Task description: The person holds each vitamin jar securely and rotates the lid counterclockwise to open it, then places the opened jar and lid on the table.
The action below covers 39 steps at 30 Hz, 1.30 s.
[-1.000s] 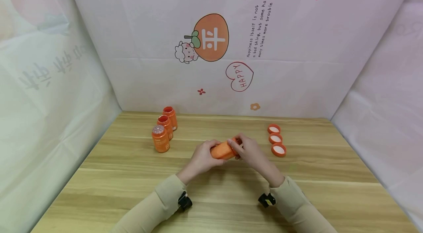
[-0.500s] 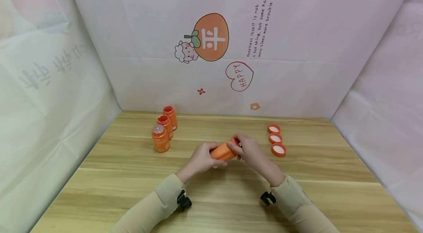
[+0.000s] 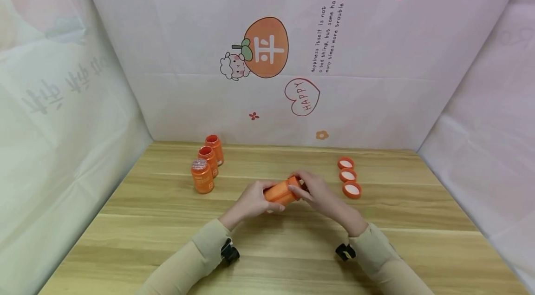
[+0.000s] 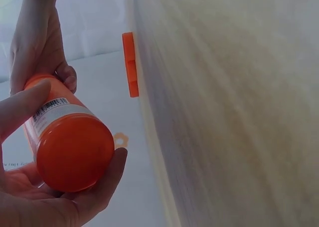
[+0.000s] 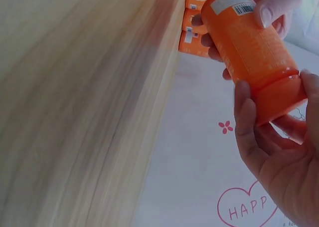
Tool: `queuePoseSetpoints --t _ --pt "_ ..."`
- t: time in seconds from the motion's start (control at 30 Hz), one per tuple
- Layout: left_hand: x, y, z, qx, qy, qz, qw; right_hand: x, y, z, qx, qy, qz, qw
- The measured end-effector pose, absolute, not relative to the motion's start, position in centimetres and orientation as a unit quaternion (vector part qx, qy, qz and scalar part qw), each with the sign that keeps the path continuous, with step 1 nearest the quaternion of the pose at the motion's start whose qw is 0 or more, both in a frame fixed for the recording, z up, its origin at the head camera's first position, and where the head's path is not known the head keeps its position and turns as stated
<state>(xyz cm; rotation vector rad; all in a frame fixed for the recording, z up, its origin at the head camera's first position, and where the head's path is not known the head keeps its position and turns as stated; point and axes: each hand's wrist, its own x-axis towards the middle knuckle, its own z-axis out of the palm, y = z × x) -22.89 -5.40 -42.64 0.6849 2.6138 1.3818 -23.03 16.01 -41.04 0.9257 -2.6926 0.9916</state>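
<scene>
An orange bottle (image 3: 279,193) is held tilted above the middle of the table, its capped end up and to the right. My left hand (image 3: 253,199) grips the body near the base; the round base (image 4: 76,152) faces the left wrist camera. Around the orange cap (image 5: 280,98) curl the fingers and thumb of my right hand (image 3: 319,195). In the right wrist view the cap sits on the bottle's neck, with a thin line between cap and body. A white label with a barcode (image 5: 244,8) shows near the base.
Three orange bottles without caps stand in a row at the left; the nearest bottle (image 3: 202,178) has a silvery seal over its mouth. Three orange caps lie inside up at the right, the nearest cap (image 3: 352,189) closest to my right hand. A white printed backdrop (image 3: 368,114) rises behind the table.
The bottle stays in both hands and has shifted slightly left. My right hand has turned around the cap, its wrist moving a little to the right, and more of the cap shows.
</scene>
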Motion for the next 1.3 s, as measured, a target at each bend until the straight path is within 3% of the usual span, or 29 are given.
queuePoseSetpoints --t 0.5,0.73,1.07,1.3 --pt "-23.0 -5.5 -43.0 0.218 0.859 0.459 0.061 -22.7 17.4 -40.7 0.336 -0.866 0.369 -0.017" --pt "-22.9 -5.4 -43.1 0.213 0.857 0.465 0.063 -22.6 17.6 -40.8 0.333 -0.863 0.380 -0.022" --pt "-22.8 -4.7 -42.7 0.225 0.867 0.445 0.022 -22.5 17.0 -40.5 0.234 -0.890 0.390 -0.009" --pt "-22.6 -4.5 -42.7 0.217 0.874 0.434 -0.003 -22.7 16.8 -40.4 0.171 -0.906 0.386 -0.035"
